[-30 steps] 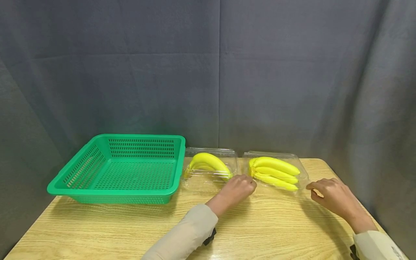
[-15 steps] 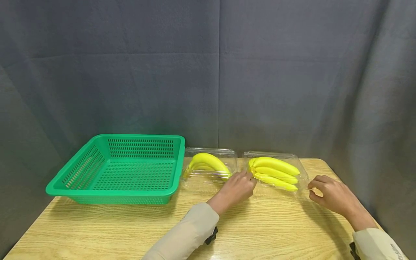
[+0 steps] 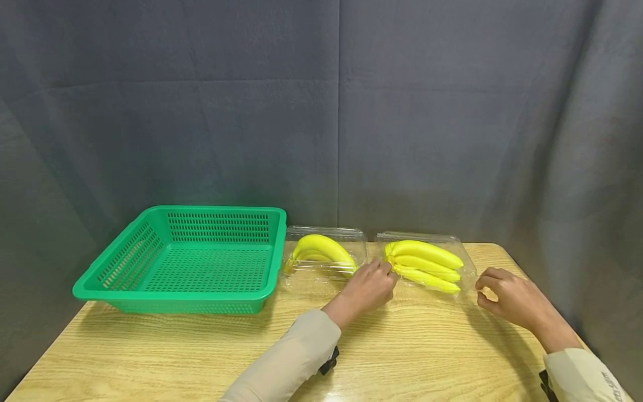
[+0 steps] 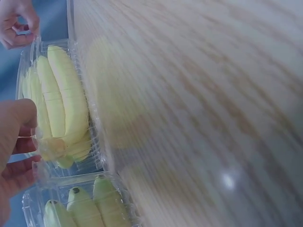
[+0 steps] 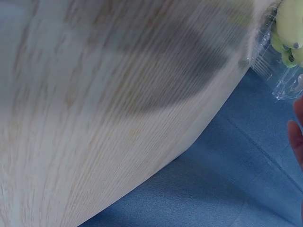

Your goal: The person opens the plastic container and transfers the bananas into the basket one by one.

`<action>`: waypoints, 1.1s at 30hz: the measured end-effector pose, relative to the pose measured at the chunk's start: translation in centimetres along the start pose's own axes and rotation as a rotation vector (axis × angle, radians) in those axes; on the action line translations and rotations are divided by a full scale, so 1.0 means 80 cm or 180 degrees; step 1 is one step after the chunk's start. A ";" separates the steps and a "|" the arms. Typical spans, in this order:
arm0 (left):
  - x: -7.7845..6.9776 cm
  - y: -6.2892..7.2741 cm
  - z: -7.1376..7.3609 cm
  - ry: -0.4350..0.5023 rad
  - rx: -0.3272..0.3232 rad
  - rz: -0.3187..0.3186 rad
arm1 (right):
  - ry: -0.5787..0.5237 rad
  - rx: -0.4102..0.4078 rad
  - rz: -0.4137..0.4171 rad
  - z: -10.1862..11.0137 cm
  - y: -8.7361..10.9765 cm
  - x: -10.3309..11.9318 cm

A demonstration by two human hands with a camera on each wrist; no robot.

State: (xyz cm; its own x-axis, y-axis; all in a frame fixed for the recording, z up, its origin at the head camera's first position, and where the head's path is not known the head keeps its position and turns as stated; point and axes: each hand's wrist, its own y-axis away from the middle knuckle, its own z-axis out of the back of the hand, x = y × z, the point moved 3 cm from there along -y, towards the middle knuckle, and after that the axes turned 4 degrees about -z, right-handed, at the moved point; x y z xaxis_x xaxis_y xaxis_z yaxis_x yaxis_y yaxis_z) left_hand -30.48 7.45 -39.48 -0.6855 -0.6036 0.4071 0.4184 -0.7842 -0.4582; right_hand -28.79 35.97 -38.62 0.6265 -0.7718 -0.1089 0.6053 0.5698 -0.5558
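Observation:
A clear plastic clamshell box (image 3: 469,273) sits at the table's back right with a bunch of yellow bananas (image 3: 427,254) inside. My left hand (image 3: 369,287) pinches its left front corner; in the left wrist view, the thumb and fingers of that hand (image 4: 14,146) come together at the clear edge. At the opposite corner, my right hand (image 3: 512,298) has thumb and forefinger curled in to the rim. Only some of its fingertips (image 5: 296,137) show in the right wrist view. Just left of this box is a second clear clamshell box (image 3: 306,287), also holding bananas (image 3: 324,248).
A large green plastic basket (image 3: 196,307) stands on the left of the wooden table (image 3: 201,357), right beside the second box. Grey curtain (image 3: 321,111) hangs behind the table. The table's right edge runs close by the right forearm.
My left hand has shifted slightly up and closer on the box's left corner. The right fingers have drawn back a little to the right. The boxes, bananas and basket stay in place.

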 end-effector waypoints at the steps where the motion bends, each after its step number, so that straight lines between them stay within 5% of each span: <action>1: 0.000 0.000 0.000 -0.0016 0.0031 -0.0007 | 0.0014 -0.0008 0.0011 0.000 0.000 0.000; 11: -0.001 -0.002 -0.002 0.0016 0.0083 0.0017 | -0.0051 0.0126 -0.0103 -0.002 0.001 0.001; 20: -0.003 -0.009 -0.007 0.0110 0.0133 0.0100 | -0.0209 -0.0001 0.0119 -0.006 0.001 0.001; 33: -0.009 -0.007 -0.001 -0.0311 0.0039 -0.0132 | -0.0135 -0.0226 0.0156 -0.006 -0.003 0.004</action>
State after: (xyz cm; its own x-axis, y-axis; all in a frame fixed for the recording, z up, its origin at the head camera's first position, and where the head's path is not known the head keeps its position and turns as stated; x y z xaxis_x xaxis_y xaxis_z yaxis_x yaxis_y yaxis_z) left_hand -30.31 8.34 -39.57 -0.6413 -0.5811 0.5010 0.3984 -0.8102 -0.4299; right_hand -28.97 35.46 -38.90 0.6756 -0.7300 -0.1034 0.5380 0.5841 -0.6078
